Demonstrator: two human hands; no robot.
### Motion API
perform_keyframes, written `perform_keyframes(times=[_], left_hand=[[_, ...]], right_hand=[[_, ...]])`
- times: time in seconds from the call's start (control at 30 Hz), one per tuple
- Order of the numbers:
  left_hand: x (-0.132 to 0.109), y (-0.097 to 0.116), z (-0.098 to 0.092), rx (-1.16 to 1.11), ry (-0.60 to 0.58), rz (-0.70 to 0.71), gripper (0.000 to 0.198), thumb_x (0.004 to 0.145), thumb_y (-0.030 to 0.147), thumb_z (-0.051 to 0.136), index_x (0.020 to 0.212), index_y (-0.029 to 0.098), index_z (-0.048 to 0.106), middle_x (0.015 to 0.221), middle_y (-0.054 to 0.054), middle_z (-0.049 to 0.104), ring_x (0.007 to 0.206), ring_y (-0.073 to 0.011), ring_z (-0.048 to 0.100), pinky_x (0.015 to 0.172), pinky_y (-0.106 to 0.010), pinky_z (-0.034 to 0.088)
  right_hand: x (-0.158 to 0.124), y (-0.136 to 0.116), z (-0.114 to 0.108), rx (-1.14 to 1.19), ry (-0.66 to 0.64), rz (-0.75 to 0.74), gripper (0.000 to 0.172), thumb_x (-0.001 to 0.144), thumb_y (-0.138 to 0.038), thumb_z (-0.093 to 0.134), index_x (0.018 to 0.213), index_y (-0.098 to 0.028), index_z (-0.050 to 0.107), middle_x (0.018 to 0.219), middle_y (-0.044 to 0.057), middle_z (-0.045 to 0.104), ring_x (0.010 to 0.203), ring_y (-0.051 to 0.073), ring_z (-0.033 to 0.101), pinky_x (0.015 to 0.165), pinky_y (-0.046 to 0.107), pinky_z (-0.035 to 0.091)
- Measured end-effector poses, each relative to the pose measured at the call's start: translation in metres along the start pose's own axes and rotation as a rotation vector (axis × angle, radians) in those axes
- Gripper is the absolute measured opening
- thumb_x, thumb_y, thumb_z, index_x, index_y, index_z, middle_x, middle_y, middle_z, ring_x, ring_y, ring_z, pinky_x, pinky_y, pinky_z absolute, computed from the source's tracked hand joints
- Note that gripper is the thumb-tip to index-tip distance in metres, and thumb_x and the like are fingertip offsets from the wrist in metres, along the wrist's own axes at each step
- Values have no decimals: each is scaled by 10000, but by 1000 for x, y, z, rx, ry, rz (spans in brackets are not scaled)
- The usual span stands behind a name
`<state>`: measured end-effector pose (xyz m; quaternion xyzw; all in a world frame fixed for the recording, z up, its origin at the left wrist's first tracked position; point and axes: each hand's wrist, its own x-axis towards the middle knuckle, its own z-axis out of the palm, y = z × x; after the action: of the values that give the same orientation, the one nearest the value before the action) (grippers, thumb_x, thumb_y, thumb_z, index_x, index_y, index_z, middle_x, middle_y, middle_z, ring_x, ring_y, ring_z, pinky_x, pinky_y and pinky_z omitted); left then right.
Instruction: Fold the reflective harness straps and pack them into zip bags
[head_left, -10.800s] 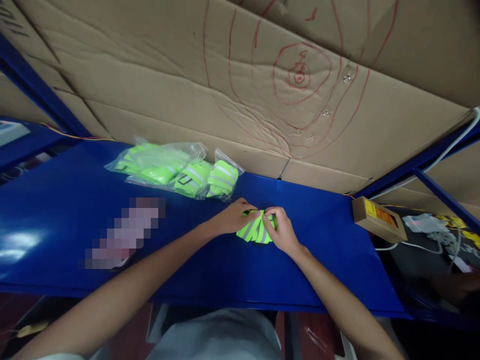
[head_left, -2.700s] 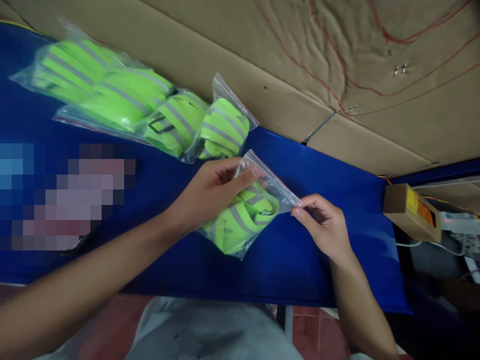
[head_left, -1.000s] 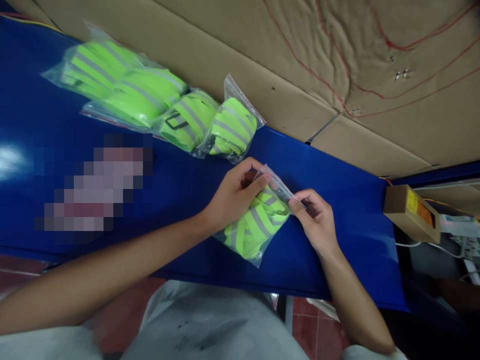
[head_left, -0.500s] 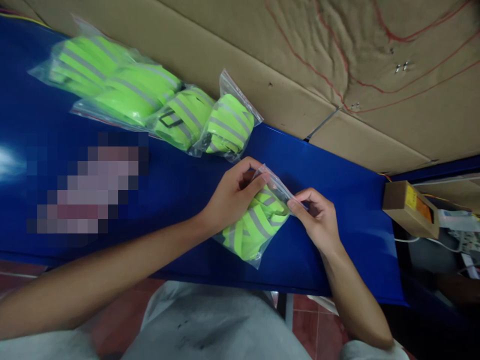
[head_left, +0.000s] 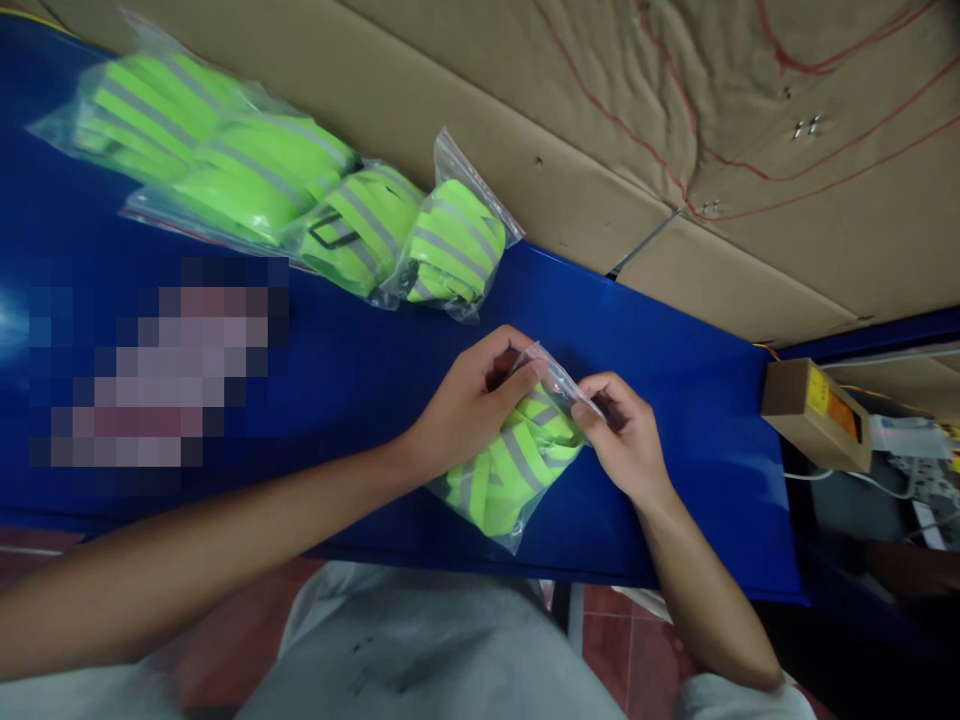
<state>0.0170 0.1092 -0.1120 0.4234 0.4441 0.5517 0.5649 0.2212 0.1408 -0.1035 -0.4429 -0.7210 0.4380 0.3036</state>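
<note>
A clear zip-lock bag (head_left: pixel 516 543) with a bundled neon-yellow reflective strap (head_left: pixel 517 465) inside lies before me on the blue table. My left hand (head_left: pixel 487 395) pinches the left end of its zip edge between thumb and fingers. At the right end of that edge, my right hand (head_left: pixel 619 425) has thumb and fingers closed on the plastic. The bag's mouth stretches between the two hands; whether the seal is closed I cannot tell.
Several similar filled bags (head_left: pixel 262 180) lie in a row along the cardboard wall (head_left: pixel 465 120). A blurred-out patch (head_left: pixel 165 370) covers something at the left of the blue table (head_left: pixel 720 500). A small cardboard box (head_left: pixel 802 415) stands beyond the right edge, near white cables.
Along the zip edge, my right hand has shifted slightly left and closer to my left hand. Both hands keep their grip on the bag. The whole view has moved a little.
</note>
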Motion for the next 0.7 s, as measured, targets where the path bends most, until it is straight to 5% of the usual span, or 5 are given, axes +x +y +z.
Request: perform_keyframes(times=[0.7], left_hand=[[-8, -3, 6, 127, -58, -24, 197, 953, 354, 639, 932, 158, 653, 751, 12, 618, 649, -105, 523, 570, -215, 390]], right_hand=[[-3, -7, 1, -23, -12, 38, 184, 954, -276, 643, 795, -200, 588, 697, -42, 544, 628, 94, 463, 626, 245, 401]])
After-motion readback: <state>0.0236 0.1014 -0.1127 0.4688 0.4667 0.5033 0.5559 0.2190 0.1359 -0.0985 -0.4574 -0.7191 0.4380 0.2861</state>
